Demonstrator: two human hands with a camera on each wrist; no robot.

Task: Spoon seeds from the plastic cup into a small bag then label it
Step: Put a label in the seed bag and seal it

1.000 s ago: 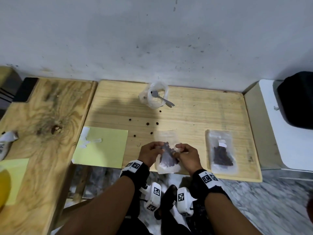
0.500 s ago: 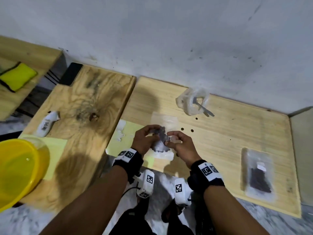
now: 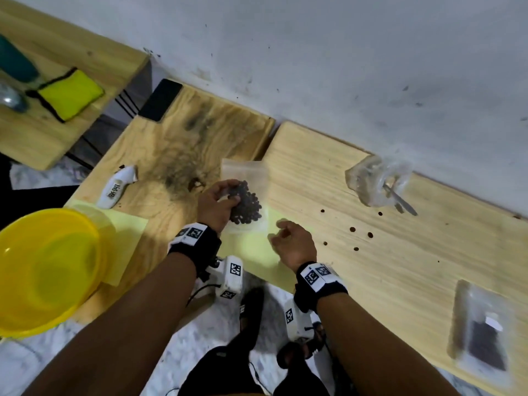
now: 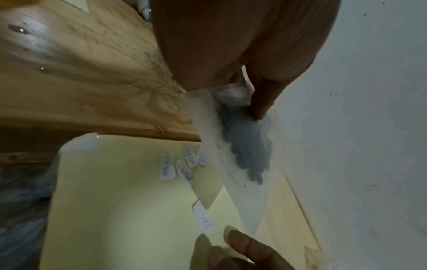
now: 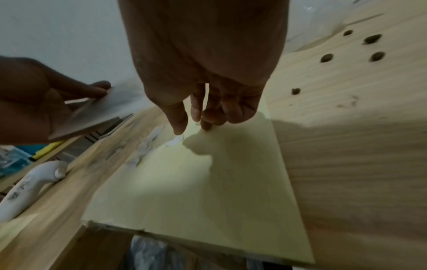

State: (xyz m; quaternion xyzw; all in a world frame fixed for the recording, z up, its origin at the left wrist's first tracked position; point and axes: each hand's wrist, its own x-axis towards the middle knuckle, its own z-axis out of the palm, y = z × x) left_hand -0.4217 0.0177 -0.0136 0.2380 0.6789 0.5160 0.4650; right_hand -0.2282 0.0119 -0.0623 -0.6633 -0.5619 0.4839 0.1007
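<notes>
So the seeds are in and I'm on the labelling bit. My left grip (image 3: 218,202) is pinching the small bag (image 3: 245,207) by its edge, thumb on one face and fingers behind, holding it up just above the bench (image 3: 400,267), with the dark seeds (image 3: 247,205) bunched right next to my fingers. My right grip (image 3: 291,242) is empty, fingers loosely curled with thumb and forefinger tips (image 5: 179,127) just apart, coming down on the paper labels (image 4: 182,166) scattered on the yellow sheet (image 5: 208,182) right below it. Best way, I reckon: pick one slip only (they overlap, easy to drag two) and keep the bag level so the seeds don't slide around. The plastic cup (image 3: 377,181) with its spoon (image 3: 400,197) sits well off to the right of both hands.
</notes>
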